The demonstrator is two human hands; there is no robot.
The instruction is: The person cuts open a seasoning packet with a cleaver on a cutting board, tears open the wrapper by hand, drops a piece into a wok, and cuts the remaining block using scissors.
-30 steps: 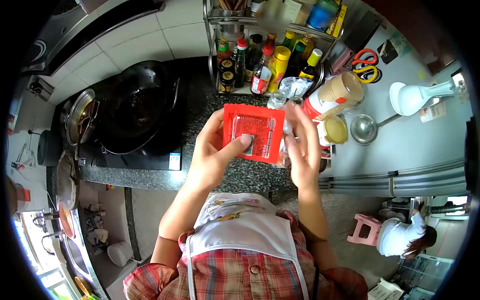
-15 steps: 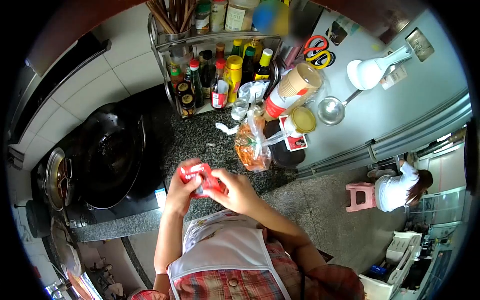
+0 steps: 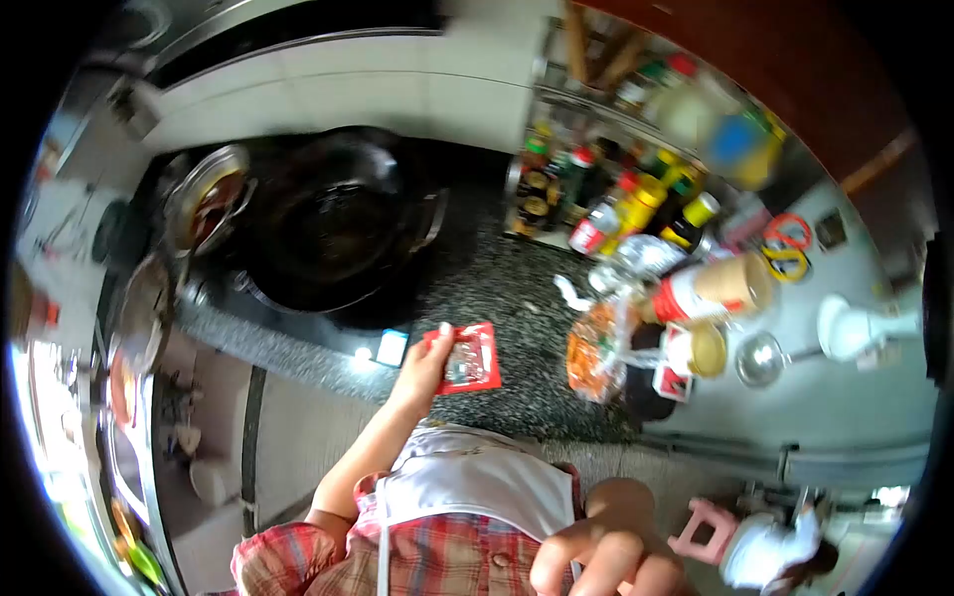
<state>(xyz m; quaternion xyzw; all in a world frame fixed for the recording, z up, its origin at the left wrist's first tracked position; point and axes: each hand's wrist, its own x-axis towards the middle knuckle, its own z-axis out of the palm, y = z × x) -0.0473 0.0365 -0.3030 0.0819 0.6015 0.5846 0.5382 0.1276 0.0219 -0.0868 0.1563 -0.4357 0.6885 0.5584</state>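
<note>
My left hand (image 3: 422, 368) grips a red-edged, flat packet (image 3: 469, 360) by its left side, thumb on top. It is held over the front edge of the dark speckled counter (image 3: 517, 288). Raised before my chest, close to the camera, is my right hand (image 3: 606, 546), with its fingers bent and apart and nothing visible in them. The palm side and the fingertips are partly hidden. Behind the packet and to its left sits a black wok (image 3: 338, 228) on the stove.
A clear bag of orange food (image 3: 594, 353) and a tub with a yellowish lid (image 3: 706, 350) stand right of the packet. Behind them is a rack of sauce bottles (image 3: 636, 204). A pot (image 3: 211, 199) is left of the wok. A person (image 3: 775, 551) sits beyond a pink stool (image 3: 708, 528).
My right hand has let go of the packet and come back toward my chest. The left hand keeps the packet. The view has turned left and is blurred.
</note>
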